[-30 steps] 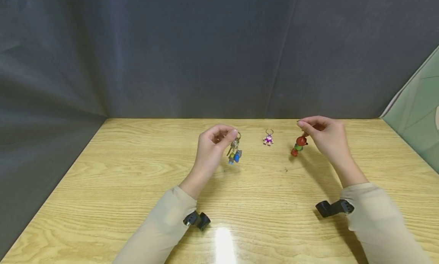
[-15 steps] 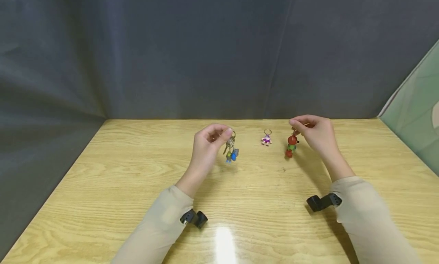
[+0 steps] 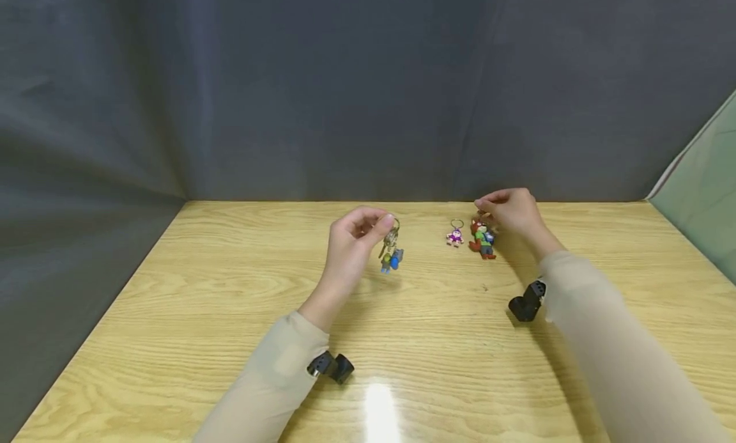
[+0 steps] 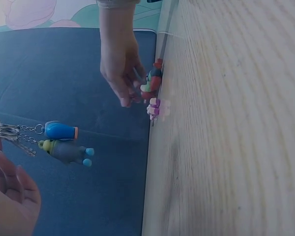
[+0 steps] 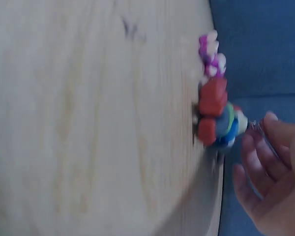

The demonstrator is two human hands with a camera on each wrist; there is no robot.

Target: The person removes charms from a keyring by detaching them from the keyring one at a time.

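Observation:
My left hand (image 3: 382, 225) is raised above the table and pinches the ring of a keychain with blue and grey charms (image 3: 392, 259), which dangles free of the wood. In the left wrist view the ring and charms (image 4: 64, 142) hang beside my palm (image 4: 10, 196). My right hand (image 3: 483, 211) is at the far side of the table and pinches the ring of a red and green figure keychain (image 3: 482, 238), whose figure now touches the tabletop. A small purple figure keychain (image 3: 454, 236) lies just to its left. The right wrist view shows the red figure (image 5: 215, 118) beside the purple one (image 5: 211, 54).
The wooden table (image 3: 230, 315) is closed in by a dark grey cloth backdrop (image 3: 345, 98) at the back and left. A green panel (image 3: 701, 194) stands at the right. Black wrist cameras (image 3: 330, 368) sit on both sleeves.
My right hand has moved left and away from me and lowered the red figure keychain onto the table beside the purple one. My left hand has barely moved with its keychain.

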